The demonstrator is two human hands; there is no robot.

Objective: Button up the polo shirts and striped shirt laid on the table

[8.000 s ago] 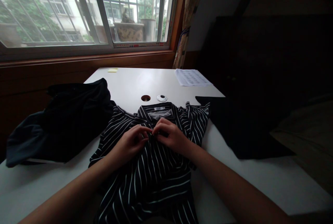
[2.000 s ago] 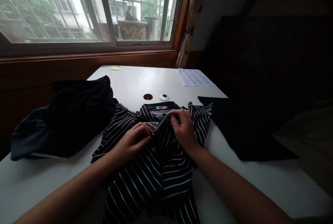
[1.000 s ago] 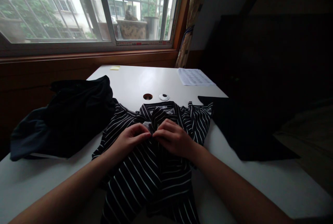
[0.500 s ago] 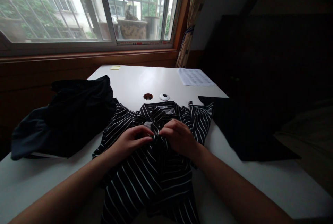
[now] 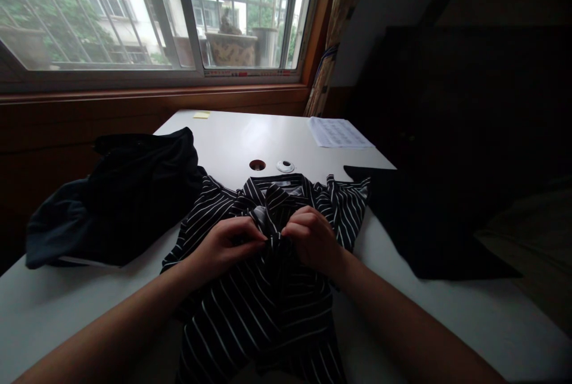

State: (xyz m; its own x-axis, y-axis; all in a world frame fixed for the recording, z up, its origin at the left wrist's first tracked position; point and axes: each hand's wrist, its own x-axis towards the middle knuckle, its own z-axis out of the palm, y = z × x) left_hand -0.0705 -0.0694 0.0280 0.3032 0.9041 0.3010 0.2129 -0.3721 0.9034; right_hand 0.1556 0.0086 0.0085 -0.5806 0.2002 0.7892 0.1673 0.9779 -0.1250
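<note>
A black shirt with thin white stripes [image 5: 268, 306] lies front-up on the white table [image 5: 227, 137], collar towards the window. My left hand [image 5: 226, 246] and my right hand [image 5: 313, 240] meet just below the collar. Each hand is closed, pinching one edge of the shirt's front opening, and the cloth between them is bunched up. What lies under the fingertips is hidden.
A heap of dark clothing [image 5: 118, 193] lies at the left of the table, and a black garment [image 5: 424, 223] hangs over the right edge. Behind the shirt are a round cable hole [image 5: 257, 165], a small white cap [image 5: 285, 166], a printed sheet [image 5: 337, 132] and a yellow note [image 5: 201, 115].
Two seconds ago my right hand was up at the collar; it came down to meet my left hand at the front opening. Both hands now pinch and gather the cloth tighter.
</note>
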